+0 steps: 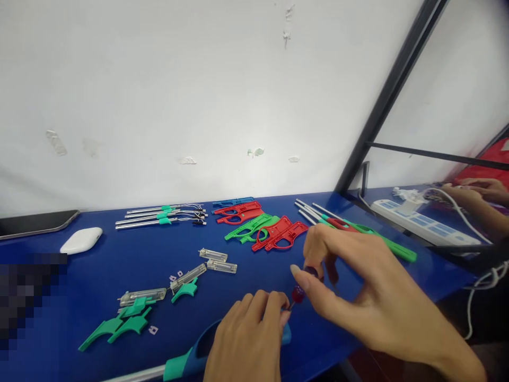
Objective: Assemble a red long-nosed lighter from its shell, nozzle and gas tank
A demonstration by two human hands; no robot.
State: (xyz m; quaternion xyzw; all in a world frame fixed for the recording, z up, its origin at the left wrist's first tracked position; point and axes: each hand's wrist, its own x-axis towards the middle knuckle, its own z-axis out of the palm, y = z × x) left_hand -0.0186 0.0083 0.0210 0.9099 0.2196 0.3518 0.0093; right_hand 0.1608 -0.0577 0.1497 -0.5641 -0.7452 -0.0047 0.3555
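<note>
A blue long-necked gas lighter (pixel 198 347) lies at the table's near edge, its metal tube pointing left from a green collar (pixel 176 366). My left hand (pixel 247 339) is closed over the lighter's handle and hides much of it. Between thumb and fingers, my right hand (pixel 358 284) pinches a small screwdriver with a dark red handle (pixel 298 293). Its shaft slants down to the handle end beside my left fingertips; the tip's exact contact is hidden. Left of my hands are clear fuel tanks (pixel 221 266), green triggers (pixel 129 326) and a tiny white clip (pixel 153 330).
Metal tubes with wires (pixel 145 216) lie at the back. Red half-shells (pixel 280 233) and green half-shells (pixel 250 228) rest mid-table, near finished-looking lighters (pixel 369 233). A phone (pixel 37 224) and white case (pixel 81 240) are left. Right, beyond a black frame, are a power strip (pixel 425 223) and another person's hands (pixel 473 193).
</note>
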